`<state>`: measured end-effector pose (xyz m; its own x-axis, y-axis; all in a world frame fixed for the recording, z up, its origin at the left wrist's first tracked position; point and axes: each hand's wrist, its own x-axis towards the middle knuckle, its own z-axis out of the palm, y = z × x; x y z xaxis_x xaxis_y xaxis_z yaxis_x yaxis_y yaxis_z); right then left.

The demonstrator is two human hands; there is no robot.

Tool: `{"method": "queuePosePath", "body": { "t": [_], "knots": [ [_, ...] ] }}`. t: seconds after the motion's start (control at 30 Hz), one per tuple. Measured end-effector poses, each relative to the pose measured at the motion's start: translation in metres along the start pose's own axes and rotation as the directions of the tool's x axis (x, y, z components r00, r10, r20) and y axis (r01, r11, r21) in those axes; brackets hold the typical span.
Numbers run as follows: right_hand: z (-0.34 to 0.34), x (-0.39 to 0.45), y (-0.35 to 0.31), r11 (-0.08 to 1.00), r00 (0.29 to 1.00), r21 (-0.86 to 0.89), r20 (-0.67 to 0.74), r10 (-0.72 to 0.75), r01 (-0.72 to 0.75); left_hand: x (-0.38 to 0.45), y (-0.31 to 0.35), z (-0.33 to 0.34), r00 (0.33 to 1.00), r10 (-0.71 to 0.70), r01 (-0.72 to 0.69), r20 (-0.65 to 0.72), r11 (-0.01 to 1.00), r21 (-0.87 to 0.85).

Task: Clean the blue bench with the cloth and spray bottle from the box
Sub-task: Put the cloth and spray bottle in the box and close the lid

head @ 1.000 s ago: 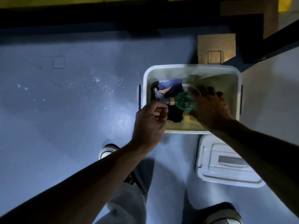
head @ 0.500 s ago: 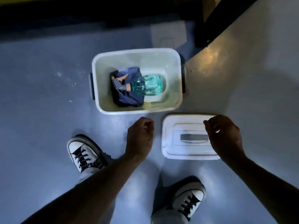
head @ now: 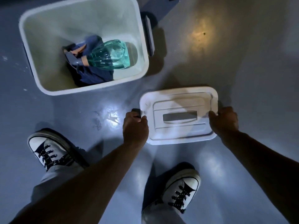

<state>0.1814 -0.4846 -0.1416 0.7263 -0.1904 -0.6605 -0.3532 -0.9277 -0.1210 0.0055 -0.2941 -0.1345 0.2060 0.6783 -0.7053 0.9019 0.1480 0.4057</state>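
Observation:
An open white box stands on the blue floor at the upper left. Inside it a clear green spray bottle lies on its side on a crumpled dark blue cloth. The box's white lid lies on the floor just below and to the right of the box. My left hand grips the lid's left edge and my right hand grips its right edge.
A dark handle sticks out from the box's right side. My two white sneakers stand on the glossy blue floor below the lid. White specks dot the floor at far left.
Both hands left the box, where they were at the bottle and cloth, dropped down to the lid and closed on its two short edges. The view has tilted down and nearer.

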Motion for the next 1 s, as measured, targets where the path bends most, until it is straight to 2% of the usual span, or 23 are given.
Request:
{"method": "queuePosePath", "body": {
  "t": [0.1,0.27,0.43,0.7,0.83,1.0],
  "knots": [
    [-0.004,0.001,0.001,1.000,0.999,0.009,0.045,0.007,-0.008,0.000,0.005,-0.001,0.999,-0.038,0.038,0.016,0.999,0.019],
    [-0.030,-0.026,-0.009,0.998,1.000,0.062,0.006,-0.023,0.023,-0.012,0.014,-0.020,0.997,-0.066,0.060,-0.039,0.990,-0.129],
    [-0.071,-0.070,-0.031,0.993,0.996,0.074,-0.014,-0.088,0.089,-0.045,0.024,-0.068,0.993,-0.082,0.056,-0.084,0.960,-0.273],
    [-0.104,-0.132,-0.120,0.971,0.974,0.080,0.006,-0.225,0.224,-0.047,0.053,-0.167,0.987,-0.075,0.031,-0.142,0.956,-0.292],
    [-0.091,-0.149,-0.171,0.957,0.962,0.105,0.010,-0.273,0.271,-0.019,0.061,-0.214,0.979,-0.097,0.034,-0.180,0.945,-0.326],
    [-0.061,-0.152,-0.227,0.946,0.950,0.095,0.017,-0.313,0.310,0.023,0.062,-0.257,0.974,-0.013,-0.052,-0.226,0.959,-0.279]
  ]
}}
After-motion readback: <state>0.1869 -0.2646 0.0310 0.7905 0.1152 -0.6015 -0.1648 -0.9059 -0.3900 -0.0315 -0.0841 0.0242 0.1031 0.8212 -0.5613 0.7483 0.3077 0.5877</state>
